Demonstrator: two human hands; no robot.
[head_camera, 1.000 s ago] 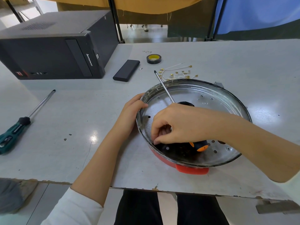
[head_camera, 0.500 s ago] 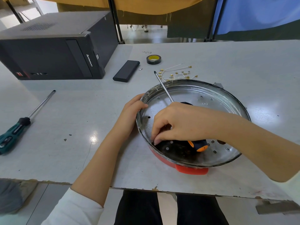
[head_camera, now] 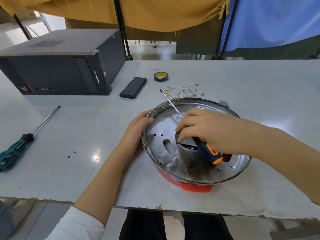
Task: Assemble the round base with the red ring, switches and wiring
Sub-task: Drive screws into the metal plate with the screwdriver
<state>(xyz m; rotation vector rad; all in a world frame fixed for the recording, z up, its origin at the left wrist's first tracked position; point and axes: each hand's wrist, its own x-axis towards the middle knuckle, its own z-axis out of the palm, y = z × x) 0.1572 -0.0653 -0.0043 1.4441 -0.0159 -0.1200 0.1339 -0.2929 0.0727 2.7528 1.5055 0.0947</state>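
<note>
On the table (head_camera: 242, 87), we steady the round metal base (head_camera: 242, 168) with our left hand (head_camera: 138, 126), fingers curled over its rim. Our right hand (head_camera: 200, 129) fingers pinch a black part (head_camera: 187, 144) inside, beside the orange-handled screwdriver (head_camera: 209, 152).

Black part (head_camera: 186, 144), perhaps ring-shaped, under right hand (head_camera: 206, 129)

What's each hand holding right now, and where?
Left hand grips the round base at its left rim. Right hand pinches a dark part by its upper left edge.
</note>
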